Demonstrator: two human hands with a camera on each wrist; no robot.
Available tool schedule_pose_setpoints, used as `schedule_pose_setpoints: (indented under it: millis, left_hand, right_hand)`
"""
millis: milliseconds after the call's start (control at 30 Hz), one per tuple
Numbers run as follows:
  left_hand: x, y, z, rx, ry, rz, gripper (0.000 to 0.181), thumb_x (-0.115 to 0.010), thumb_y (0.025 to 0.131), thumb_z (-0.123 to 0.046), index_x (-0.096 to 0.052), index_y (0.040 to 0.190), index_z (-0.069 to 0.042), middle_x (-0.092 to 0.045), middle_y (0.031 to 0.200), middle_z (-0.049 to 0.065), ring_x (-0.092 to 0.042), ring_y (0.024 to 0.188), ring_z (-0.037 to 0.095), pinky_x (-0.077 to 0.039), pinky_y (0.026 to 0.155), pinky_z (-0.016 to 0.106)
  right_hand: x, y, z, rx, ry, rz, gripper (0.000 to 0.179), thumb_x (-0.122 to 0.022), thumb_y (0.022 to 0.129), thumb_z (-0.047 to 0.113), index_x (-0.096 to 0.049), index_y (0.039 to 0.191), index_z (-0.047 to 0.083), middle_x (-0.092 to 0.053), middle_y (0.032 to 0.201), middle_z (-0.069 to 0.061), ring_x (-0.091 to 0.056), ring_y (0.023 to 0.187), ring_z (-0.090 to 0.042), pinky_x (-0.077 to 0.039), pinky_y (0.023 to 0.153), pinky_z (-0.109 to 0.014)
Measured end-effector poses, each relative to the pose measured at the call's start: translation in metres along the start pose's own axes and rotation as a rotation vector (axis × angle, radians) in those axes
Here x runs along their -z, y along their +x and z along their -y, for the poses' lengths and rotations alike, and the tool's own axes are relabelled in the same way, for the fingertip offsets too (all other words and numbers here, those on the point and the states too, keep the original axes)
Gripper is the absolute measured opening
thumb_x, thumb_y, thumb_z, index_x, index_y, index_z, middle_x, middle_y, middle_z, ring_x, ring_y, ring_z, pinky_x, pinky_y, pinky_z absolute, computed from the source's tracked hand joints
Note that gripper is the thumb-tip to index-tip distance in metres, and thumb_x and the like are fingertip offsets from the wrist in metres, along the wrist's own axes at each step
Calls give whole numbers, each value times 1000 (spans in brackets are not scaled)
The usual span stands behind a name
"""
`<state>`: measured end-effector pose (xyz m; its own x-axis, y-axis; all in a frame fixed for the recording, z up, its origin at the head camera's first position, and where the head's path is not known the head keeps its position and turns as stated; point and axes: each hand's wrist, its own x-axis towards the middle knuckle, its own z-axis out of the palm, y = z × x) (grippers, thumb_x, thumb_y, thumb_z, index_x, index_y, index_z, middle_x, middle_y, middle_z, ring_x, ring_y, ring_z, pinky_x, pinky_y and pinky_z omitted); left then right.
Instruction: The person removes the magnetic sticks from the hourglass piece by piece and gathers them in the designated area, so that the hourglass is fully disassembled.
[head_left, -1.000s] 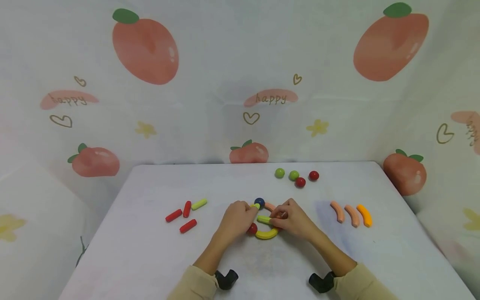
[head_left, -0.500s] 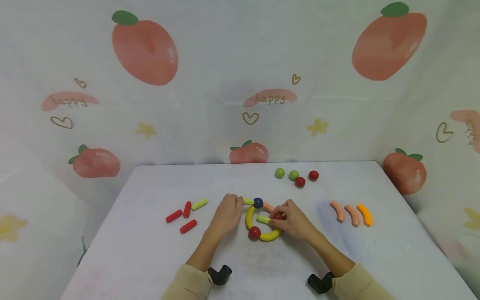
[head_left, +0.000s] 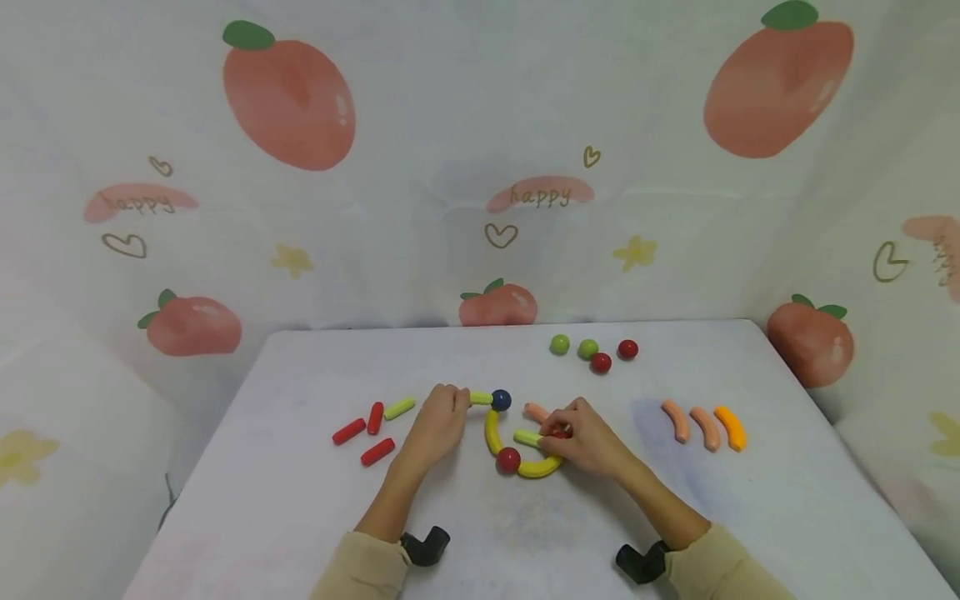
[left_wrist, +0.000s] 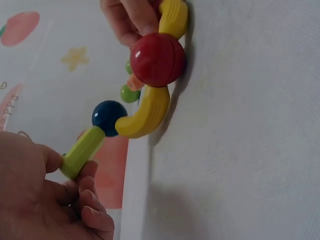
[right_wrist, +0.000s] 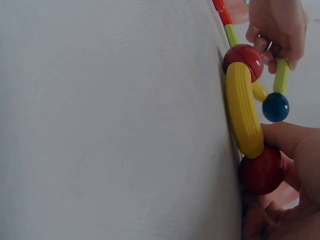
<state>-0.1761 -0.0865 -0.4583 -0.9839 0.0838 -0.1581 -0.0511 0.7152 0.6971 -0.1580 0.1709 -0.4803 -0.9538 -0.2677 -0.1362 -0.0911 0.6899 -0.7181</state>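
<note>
My left hand pinches the outer end of a light green rod between thumb and fingers. Its other end joins a dark blue ball. From that ball a yellow curved stick runs to a red ball. Another yellow curved stick leads on to a second red ball, which my right hand grips. A second light green rod points inward beside the right fingers. A pink curved stick extends up from there, its tip apart from the blue ball.
Red rods and a light green rod lie on the white table at left. Green balls and red balls sit at the back. Pink curved sticks and an orange one lie at right.
My left hand has moved left with the light green rod, drawing the blue ball and yellow curved stick along. The blue ball has come away from the pink stick. My right hand stays put.
</note>
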Motion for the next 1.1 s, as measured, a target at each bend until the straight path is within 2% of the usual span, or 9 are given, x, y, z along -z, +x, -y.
schedule_pose_setpoints:
  millis: [200,367,533,667,900,1100]
  left_hand:
    - [-12,3,-1,-84,30,73,40,-42,109,-36,-63,118,-4,-56,100,6,-52,89,20,-53,87,36]
    - [-18,7,-5,-118,59,91,39,-40,110,-36,-65,113,-6,-55,96,5,-51,86,19,-49,81,33]
    - [-21,8,-7,-145,82,105,38,-42,110,-34,-65,110,-5,-54,93,6,-50,82,19,-47,76,32]
    - [-23,5,-4,-145,83,113,37,-41,110,-34,-65,108,-5,-54,94,6,-50,83,19,-49,78,32]
    - [-23,2,3,-161,68,132,40,-35,111,-35,-63,106,-7,-53,99,6,-49,86,18,-47,79,33]
    - [-21,5,1,-128,44,150,42,-38,110,-41,-63,109,-8,-58,96,5,-53,87,20,-50,82,36]
  right_hand:
    - [5,8,7,-28,32,15,32,-79,88,33,-69,116,21,-49,110,-11,-55,98,-20,-53,74,-26]
    - [3,24,13,30,16,47,47,-78,89,36,-65,133,25,-49,113,-12,-53,95,-21,-53,72,-25]
    - [1,33,10,66,-15,114,41,-75,93,32,-67,131,23,-53,108,-8,-51,96,-18,-50,76,-25]
    - [3,35,9,113,-39,152,37,-71,96,31,-66,131,21,-58,107,-5,-51,96,-18,-48,79,-26]
    - [7,35,10,203,-65,202,35,-67,99,28,-65,132,17,-62,111,-5,-53,96,-16,-48,84,-20]
    - [7,36,11,219,-58,204,34,-67,99,28,-66,132,16,-62,110,-3,-53,96,-15,-48,84,-20]
